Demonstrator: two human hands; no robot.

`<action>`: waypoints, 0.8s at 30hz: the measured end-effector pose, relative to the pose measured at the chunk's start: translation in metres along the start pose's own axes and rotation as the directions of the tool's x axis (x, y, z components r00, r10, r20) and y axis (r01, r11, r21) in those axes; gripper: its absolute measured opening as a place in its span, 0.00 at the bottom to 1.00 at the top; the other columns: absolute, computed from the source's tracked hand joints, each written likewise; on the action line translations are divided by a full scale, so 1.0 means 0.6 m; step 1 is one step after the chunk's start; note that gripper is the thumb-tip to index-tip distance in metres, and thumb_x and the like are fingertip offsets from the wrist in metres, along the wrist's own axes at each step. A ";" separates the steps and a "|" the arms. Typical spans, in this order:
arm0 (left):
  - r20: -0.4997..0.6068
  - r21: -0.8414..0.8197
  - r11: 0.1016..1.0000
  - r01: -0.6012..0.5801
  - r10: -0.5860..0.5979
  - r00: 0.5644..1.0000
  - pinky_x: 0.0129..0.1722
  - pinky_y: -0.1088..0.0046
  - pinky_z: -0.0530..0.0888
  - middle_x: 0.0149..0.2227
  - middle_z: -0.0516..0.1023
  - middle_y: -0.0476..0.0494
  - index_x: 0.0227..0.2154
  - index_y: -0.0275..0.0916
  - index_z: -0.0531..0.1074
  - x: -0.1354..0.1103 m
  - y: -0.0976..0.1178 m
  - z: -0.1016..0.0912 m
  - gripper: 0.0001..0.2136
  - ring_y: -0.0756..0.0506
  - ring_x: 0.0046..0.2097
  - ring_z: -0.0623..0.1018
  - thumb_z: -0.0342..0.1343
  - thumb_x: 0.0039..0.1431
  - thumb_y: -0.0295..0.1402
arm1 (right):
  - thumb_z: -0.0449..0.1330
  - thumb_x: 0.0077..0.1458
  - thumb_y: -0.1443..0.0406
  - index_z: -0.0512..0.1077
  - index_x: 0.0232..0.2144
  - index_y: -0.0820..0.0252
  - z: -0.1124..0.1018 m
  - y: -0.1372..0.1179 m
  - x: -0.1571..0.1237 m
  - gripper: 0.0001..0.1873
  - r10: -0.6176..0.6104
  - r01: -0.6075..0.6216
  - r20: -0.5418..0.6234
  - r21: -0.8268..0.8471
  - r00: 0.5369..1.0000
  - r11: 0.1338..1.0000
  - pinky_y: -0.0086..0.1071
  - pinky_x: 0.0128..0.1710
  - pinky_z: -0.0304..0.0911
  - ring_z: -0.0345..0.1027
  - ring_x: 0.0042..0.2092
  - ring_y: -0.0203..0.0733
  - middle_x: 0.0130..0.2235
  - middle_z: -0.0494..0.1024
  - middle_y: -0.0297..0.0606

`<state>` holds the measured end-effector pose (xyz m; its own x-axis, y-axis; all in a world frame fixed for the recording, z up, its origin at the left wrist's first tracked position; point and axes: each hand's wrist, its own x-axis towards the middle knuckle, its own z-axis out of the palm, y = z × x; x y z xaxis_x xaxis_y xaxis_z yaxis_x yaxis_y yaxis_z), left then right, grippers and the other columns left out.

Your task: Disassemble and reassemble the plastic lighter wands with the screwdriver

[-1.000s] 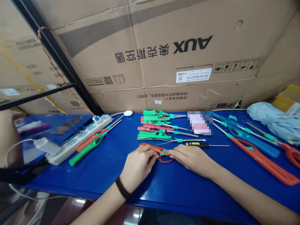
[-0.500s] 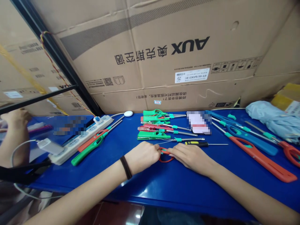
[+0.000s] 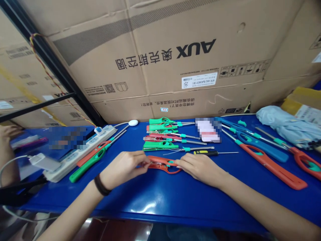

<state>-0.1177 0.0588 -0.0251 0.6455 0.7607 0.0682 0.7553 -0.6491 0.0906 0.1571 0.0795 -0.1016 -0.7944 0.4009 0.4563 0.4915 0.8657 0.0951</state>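
Note:
An orange utility lighter, its handle opened to show the clear insert inside, lies between my hands. My left hand, with a dark band at its wrist, pinches the lighter's left end. Closed over the right end, by the trigger loop, is my right hand; its fingers hide that end. Just beyond are green lighter bodies and a red one in a row, their metal tubes pointing right. A black and yellow screwdriver rests behind my right hand.
A white power strip with a plugged-in charger stands left, beside orange and green lighters. On the right lie orange and blue lighters and a pale plastic bag. Cardboard backs the table. Another person's arm is far left.
My left hand has slid left along the orange lighter, uncovering its handle and the clear insert. My right hand stays at the trigger end. The view has shifted slightly.

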 end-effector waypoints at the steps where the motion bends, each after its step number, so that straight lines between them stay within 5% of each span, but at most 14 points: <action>1: 0.033 0.024 0.998 0.059 -0.059 0.998 0.31 0.79 0.68 0.31 0.76 0.49 0.33 0.39 0.74 -0.009 -0.010 -0.006 0.05 0.50 0.31 0.76 0.53 0.57 0.27 | 0.46 0.65 0.68 0.69 0.45 0.61 -0.001 0.000 0.000 0.14 0.001 -0.001 0.001 0.001 1.000 1.000 0.30 0.30 0.64 0.69 0.35 0.39 0.35 0.76 0.39; 7: 0.134 0.109 0.985 0.136 -0.150 0.980 0.30 0.80 0.68 0.31 0.78 0.48 0.32 0.38 0.76 -0.038 -0.046 -0.007 0.07 0.49 0.30 0.77 0.53 0.56 0.25 | 0.46 0.65 0.69 0.70 0.44 0.61 0.000 0.001 -0.002 0.13 0.002 -0.002 0.008 0.009 1.000 1.000 0.30 0.30 0.63 0.69 0.34 0.39 0.34 0.76 0.39; 18: -0.040 -0.027 1.000 0.000 -0.001 0.999 0.48 0.68 0.71 0.45 0.76 0.43 0.47 0.40 0.70 -0.014 -0.032 0.018 0.15 0.45 0.47 0.75 0.55 0.60 0.39 | 0.47 0.64 0.69 0.69 0.45 0.58 -0.007 0.000 -0.004 0.13 -0.002 0.003 0.056 -0.011 0.998 1.000 0.30 0.30 0.64 0.69 0.35 0.39 0.38 0.76 0.40; 24: -0.072 -0.171 0.985 -0.025 0.013 0.997 0.50 0.67 0.71 0.47 0.75 0.43 0.50 0.41 0.69 -0.005 -0.024 0.051 0.15 0.46 0.48 0.74 0.55 0.60 0.33 | 0.47 0.64 0.67 0.71 0.43 0.57 -0.008 -0.003 -0.004 0.13 0.002 -0.001 0.054 -0.011 0.999 1.000 0.29 0.29 0.65 0.70 0.35 0.38 0.38 0.76 0.41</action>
<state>-0.1271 0.0654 -0.0570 0.6454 0.7507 0.1409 0.7083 -0.6573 0.2576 0.1597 0.0753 -0.0984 -0.8118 0.4180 0.4077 0.4963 0.8618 0.1046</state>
